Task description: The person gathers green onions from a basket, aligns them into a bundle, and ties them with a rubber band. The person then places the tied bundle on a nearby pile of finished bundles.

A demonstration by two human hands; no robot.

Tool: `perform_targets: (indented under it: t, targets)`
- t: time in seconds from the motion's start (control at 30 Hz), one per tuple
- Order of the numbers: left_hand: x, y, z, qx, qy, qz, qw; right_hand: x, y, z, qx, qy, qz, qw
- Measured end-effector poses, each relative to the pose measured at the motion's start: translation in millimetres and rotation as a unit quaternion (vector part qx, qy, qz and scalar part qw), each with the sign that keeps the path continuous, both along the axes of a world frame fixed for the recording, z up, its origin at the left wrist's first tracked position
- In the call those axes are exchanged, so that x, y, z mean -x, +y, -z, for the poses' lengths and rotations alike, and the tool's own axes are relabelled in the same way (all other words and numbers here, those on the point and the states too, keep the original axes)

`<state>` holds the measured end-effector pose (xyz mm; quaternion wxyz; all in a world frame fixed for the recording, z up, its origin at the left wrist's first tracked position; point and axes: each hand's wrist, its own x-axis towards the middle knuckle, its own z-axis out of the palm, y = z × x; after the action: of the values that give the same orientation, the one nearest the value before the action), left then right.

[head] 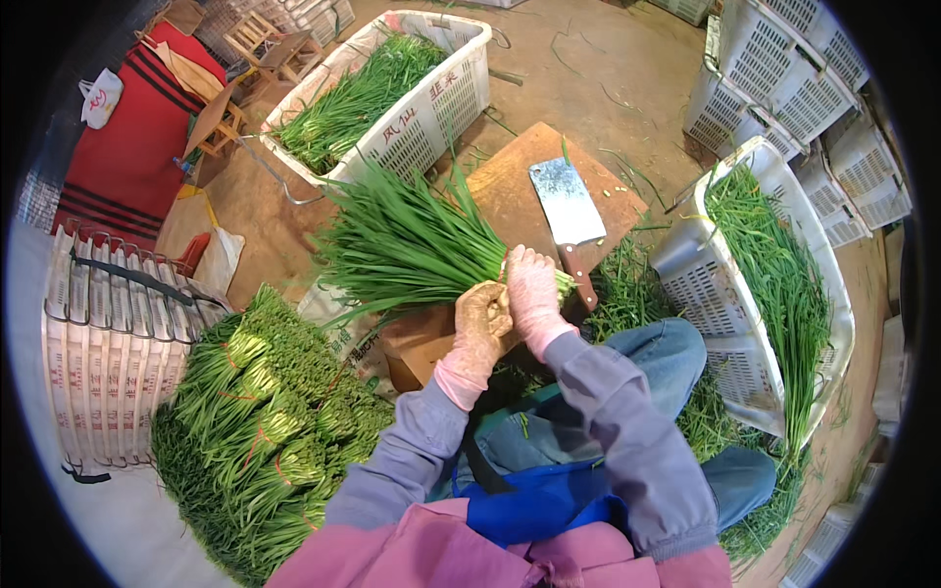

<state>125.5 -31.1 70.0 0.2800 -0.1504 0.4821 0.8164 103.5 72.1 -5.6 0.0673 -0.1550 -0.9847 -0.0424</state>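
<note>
A large bunch of garlic chives (412, 250) lies across the near-left part of a wooden board (507, 173), its leaves fanning away to the left. My right hand (533, 287), in a pinkish glove, is wrapped over the pale stalk ends. Beside it, my left hand (483, 317), in a soiled glove, is curled tightly against the near side of the bunch; whether its fingers also hold a band is hidden. A bit of red band (504, 266) shows around the stalks by my right knuckles. The cleaver (567, 202) rests flat on the board, its wooden handle (578, 278) towards me.
Banded chive bunches (257, 411) are piled at my left, next to stacked white crates (121, 353). A white crate of chives (456, 95) stands ahead, another (742, 331) at my right. Loose leaves (632, 294) litter the floor. More crates (779, 81) are stacked far right.
</note>
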Motion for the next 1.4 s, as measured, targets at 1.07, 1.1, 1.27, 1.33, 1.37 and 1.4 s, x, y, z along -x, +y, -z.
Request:
perform_targets:
  t: [1.07, 1.1, 1.27, 1.33, 1.37, 1.4]
  targets:
    - [-42.0, -53.1, 4.8, 0.427, 0.657, 0.438, 0.44, -44.6, 98.8, 2.8, 0.373, -0.077, 0.185, 0.906]
    - [-35.9, -35.2, 5.9, 0.483, 0.663, 0.422, 0.386, -35.8, 95.5, 1.6, 0.379, -0.089, 0.22, 0.895]
    - [39.4, 26.7, 18.8, 0.532, 0.677, 0.414, 0.296, -49.3, 122.8, -60.9, 0.433, 0.03, 0.194, 0.88]
    - [71.8, 43.6, 5.1, 0.489, 0.63, 0.43, 0.424, -74.6, 133.2, -70.2, 0.604, 0.088, 0.152, 0.778]
    - [86.1, 48.7, 1.6, 0.471, 0.593, 0.446, 0.477, -94.6, 128.7, -102.3, 0.733, 0.083, 0.131, 0.662]
    - [92.7, 57.1, -2.9, 0.482, 0.616, 0.439, 0.441, -111.1, 126.9, -112.5, 0.791, 0.142, 0.09, 0.589]
